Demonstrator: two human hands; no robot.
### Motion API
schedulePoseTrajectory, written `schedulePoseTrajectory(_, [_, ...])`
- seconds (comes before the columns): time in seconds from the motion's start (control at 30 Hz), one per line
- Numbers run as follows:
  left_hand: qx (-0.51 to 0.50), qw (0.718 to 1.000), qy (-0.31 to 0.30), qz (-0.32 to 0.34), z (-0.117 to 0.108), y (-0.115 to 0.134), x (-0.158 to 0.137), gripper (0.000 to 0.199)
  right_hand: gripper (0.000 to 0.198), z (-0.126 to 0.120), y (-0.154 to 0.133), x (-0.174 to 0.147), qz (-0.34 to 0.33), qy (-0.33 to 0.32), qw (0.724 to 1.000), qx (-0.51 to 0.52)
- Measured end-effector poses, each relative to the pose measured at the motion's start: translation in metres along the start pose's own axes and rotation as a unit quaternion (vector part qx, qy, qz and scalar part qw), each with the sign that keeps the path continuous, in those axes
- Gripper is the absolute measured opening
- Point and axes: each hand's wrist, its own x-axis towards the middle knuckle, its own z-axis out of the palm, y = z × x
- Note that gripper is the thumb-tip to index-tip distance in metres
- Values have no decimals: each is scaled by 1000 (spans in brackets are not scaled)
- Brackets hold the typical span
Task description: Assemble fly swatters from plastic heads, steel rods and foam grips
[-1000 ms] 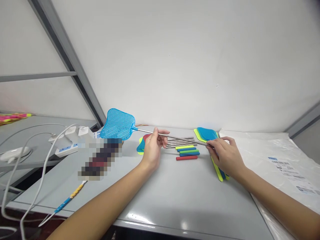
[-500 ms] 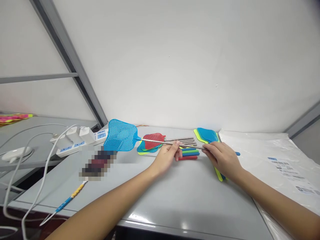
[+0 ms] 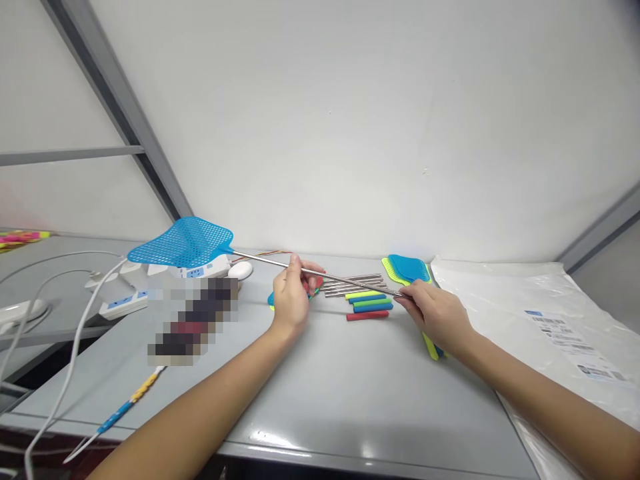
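A blue fly swatter point(image 3: 193, 241) with a perforated head and a thin metal rod is held up over the table between my hands. My left hand point(image 3: 291, 297) pinches the rod near its middle, thumb on top. At the rod's other end my right hand point(image 3: 434, 313) is closed around the swatter, hiding its handle. Below the rod lie several thin metal rods point(image 3: 353, 285) and several coloured handle grips point(image 3: 370, 303) in red, blue, green and yellow. Behind my left hand, red and blue swatter heads point(image 3: 271, 298) are partly covered.
Yellow and blue swatters point(image 3: 411, 268) are stacked beyond my right hand. White plastic packaging point(image 3: 505, 320) with a label covers the table's right side. On the left are a power strip point(image 3: 120, 305), white cables point(image 3: 75, 347) and a pixelated object with a braided cord point(image 3: 123, 410).
My left hand has moved left along with the swatter head, which is now turned flatter. More of the metal rod shows between the head and my right hand, which has stayed almost in place.
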Motion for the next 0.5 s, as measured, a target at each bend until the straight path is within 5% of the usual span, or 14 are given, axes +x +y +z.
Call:
schedulePoseTrajectory(0.23, [54,981,-182,-27,5,3,-6,43,13,-2,8,-1,7,6,1000,-1])
schedulePoseTrajectory(0.5, [129,900,-407,-82,17,3,-38,41,12,-9,-12,-3,-89,-1,996,-11])
